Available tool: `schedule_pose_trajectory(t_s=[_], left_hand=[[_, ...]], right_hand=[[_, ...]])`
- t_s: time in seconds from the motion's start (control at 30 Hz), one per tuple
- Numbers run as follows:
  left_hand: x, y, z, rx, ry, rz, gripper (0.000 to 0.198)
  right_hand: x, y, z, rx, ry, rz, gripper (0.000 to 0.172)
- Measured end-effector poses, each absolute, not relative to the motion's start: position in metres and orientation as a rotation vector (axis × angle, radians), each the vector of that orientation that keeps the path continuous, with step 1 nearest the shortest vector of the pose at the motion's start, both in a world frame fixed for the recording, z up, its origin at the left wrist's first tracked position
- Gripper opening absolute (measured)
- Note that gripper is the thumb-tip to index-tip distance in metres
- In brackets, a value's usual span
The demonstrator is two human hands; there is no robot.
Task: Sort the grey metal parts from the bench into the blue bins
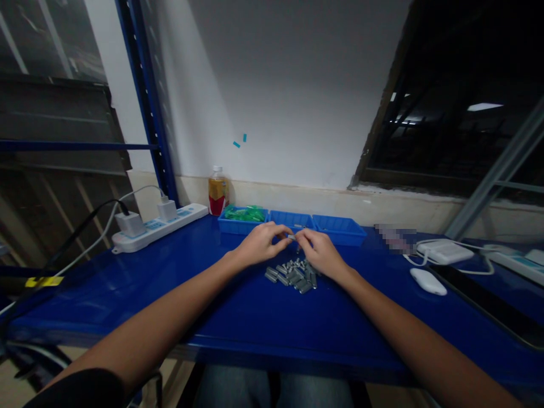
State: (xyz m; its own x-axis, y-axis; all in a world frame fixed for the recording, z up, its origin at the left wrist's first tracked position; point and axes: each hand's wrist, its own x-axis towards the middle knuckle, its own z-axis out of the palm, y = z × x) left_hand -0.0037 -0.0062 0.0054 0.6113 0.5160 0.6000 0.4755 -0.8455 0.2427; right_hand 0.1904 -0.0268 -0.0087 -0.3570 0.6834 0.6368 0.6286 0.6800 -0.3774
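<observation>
The left hand (266,242) is pinching a part (291,237) above the tabletop (255,320), between front and back edges, near the pile (293,276); the right hand (321,251) is meeting it, grip unclear. Fingertip handling seems under way, probably calling next for steadiness.

A small, pale-grey metal piece (291,237) is pinched between the fingertips of the left hand (264,242) and right hand (321,249), raised above the blue tabletop (255,326); its finer shape is too small to tell. Just below lies a loose pile of metal parts (293,274), dull silver-grey and short, many of them cylindrical. They rest at mixed angles, several touching or overlapping, and the right hand partly covers the pile's far right edge.
</observation>
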Motion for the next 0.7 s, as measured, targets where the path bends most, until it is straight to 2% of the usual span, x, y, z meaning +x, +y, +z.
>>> schedule_pose_trajectory(t_s=[0.07, 0.13, 0.23, 0.3, 0.37, 0.47, 0.53, 0.6, 0.7], left_hand=[[-0.004, -0.007, 0.007, 2.768, 0.888, 1.074, 0.026], [-0.003, -0.007, 0.008, 2.764, 0.915, 1.051, 0.029], [-0.003, -0.006, 0.011, 2.715, 0.935, 0.958, 0.039], [-0.003, -0.006, 0.013, 2.654, 0.948, 0.863, 0.044], [-0.006, -0.007, 0.016, 2.62, 0.965, 0.659, 0.045], [-0.011, -0.013, 0.025, 2.625, 0.938, 0.177, 0.04], [-0.015, -0.017, 0.031, 2.619, 0.924, -0.044, 0.048], [-0.018, -0.02, 0.035, 2.618, 0.942, -0.137, 0.051], [-0.019, -0.019, 0.035, 2.623, 0.978, -0.188, 0.039]], right_hand=[[0.191, -0.027, -0.009, -0.975, -2.053, 0.083, 0.017], [0.191, -0.028, -0.008, -0.927, -2.053, 0.052, 0.025], [0.19, -0.028, -0.008, -0.88, -2.105, -0.017, 0.013], [0.191, -0.026, -0.008, -0.898, -2.127, -0.066, 0.013], [0.195, -0.02, -0.009, -0.961, -2.114, -0.127, 0.016], [0.208, -0.005, -0.012, -1.127, -2.033, -0.246, 0.021], [0.219, 0.006, -0.014, -1.246, -1.97, -0.312, 0.024], [0.228, 0.016, -0.017, -1.336, -1.916, -0.346, 0.025], [0.235, 0.027, -0.021, -1.423, -1.848, -0.383, 0.025]])
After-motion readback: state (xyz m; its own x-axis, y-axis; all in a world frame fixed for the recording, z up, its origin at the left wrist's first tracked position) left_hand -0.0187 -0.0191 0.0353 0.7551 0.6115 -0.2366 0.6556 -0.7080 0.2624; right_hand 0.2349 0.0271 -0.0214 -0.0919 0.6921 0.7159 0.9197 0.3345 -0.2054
